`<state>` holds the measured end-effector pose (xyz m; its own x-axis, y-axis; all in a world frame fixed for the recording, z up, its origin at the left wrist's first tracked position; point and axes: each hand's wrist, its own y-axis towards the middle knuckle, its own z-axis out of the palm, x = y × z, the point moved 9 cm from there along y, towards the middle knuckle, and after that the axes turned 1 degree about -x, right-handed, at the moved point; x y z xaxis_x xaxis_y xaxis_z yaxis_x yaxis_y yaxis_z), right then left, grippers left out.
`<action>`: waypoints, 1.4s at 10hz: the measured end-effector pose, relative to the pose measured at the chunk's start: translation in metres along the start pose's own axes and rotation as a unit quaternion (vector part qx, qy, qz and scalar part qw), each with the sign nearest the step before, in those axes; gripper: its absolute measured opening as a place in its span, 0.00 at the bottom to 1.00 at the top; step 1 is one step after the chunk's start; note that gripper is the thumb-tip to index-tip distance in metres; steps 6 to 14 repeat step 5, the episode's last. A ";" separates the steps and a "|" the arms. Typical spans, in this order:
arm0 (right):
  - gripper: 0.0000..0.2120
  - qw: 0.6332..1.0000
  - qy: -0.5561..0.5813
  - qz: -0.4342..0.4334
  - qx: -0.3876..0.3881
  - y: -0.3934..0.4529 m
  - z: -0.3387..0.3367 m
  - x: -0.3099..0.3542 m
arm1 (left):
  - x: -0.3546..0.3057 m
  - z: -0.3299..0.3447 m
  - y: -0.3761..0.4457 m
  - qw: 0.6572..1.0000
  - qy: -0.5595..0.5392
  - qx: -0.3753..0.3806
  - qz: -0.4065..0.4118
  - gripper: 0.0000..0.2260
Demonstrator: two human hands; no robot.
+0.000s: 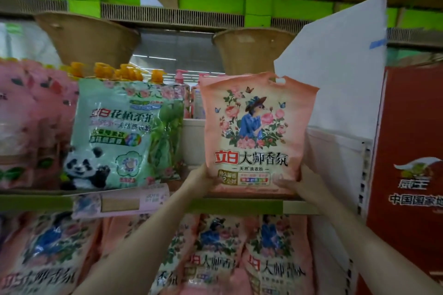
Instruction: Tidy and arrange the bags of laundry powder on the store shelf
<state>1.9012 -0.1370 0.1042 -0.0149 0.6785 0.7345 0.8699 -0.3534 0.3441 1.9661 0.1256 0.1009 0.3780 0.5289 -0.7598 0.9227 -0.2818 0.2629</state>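
A pink laundry powder bag with a lady among roses stands upright at the front of the middle shelf. My left hand grips its lower left corner and my right hand grips its lower right corner. To its left a green panda bag stands upright on the same shelf, with a gap between the two. Further left are several pink bags. On the shelf below, several identical pink bags stand in a row.
Pump bottles stand behind the bags. A white board leans at the right, next to a red carton. Two brown baskets hang from the upper shelf. A loose price label hangs on the shelf edge.
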 end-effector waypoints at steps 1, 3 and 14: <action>0.39 0.998 -0.057 0.018 0.001 -0.002 0.004 0.000 | 0.002 -0.002 -0.006 0.999 0.010 -0.038 -0.022 0.17; 0.30 0.975 -0.215 0.052 0.005 -0.030 0.007 0.009 | -0.008 -0.014 -0.026 0.959 0.216 -0.172 -0.068 0.28; 0.17 0.927 -0.351 -0.114 -0.061 -0.052 0.016 0.028 | -0.026 -0.032 -0.065 0.923 0.302 -0.238 0.014 0.20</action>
